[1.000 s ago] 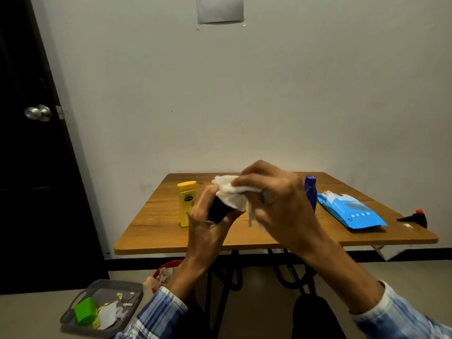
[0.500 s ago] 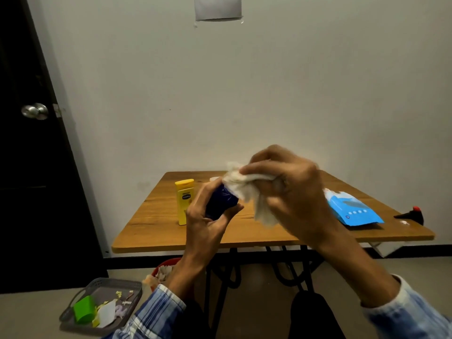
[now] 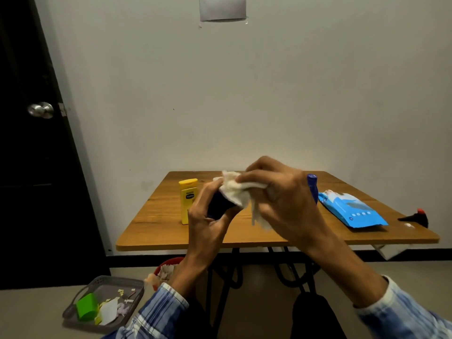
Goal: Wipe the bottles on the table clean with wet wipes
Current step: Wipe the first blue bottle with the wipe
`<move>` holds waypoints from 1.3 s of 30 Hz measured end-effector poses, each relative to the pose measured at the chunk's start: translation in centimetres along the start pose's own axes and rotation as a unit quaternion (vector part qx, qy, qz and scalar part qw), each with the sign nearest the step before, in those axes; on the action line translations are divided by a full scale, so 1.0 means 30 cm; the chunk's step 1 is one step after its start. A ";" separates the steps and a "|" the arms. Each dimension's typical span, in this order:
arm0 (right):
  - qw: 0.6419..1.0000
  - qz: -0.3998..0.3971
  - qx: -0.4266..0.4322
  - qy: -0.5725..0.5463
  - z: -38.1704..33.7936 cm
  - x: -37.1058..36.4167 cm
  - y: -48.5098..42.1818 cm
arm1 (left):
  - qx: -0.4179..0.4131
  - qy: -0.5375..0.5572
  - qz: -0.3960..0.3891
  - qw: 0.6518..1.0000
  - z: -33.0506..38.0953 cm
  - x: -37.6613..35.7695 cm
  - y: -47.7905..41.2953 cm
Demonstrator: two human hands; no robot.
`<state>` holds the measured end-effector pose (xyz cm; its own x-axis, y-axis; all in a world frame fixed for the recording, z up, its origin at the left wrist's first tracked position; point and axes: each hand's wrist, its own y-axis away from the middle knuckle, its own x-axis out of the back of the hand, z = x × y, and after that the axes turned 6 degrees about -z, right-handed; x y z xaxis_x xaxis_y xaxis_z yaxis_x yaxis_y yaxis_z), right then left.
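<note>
My left hand grips a small dark blue bottle, held up in front of the wooden table. My right hand presses a crumpled white wet wipe over the bottle's top end, which the wipe hides. A yellow lotion bottle stands upright on the table just left of my hands. Behind my right hand a blue bottle stands, only its upper part showing. A blue wet wipe pack lies flat at the right.
A black nozzle with a red tip lies at the table's right edge. On the floor sit a grey basket with a green item and scraps, and a red bin of used wipes. A dark door is left.
The right hand with the wipe has shifted a little over the dark blue bottle's top. The left hand keeps its grip on the bottle.
</note>
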<state>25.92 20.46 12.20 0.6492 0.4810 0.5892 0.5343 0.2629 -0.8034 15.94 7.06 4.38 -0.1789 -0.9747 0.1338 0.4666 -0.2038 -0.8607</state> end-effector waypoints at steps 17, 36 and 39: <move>0.999 0.037 0.006 0.012 -0.015 0.005 -0.023 | -0.010 0.015 0.011 1.000 0.025 0.000 -0.004; 0.958 0.154 -0.138 -0.199 0.046 0.090 0.013 | 0.064 0.059 0.044 0.995 0.072 0.004 -0.010; 0.966 0.143 -0.109 -0.183 0.036 0.062 0.023 | 0.082 0.074 0.037 0.993 0.074 0.005 -0.010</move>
<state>26.91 22.45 12.64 0.5741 0.7819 0.2431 0.4887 -0.0890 -0.8679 17.70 6.77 5.74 -0.2586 -0.9659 -0.0111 0.6159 -0.1560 -0.7722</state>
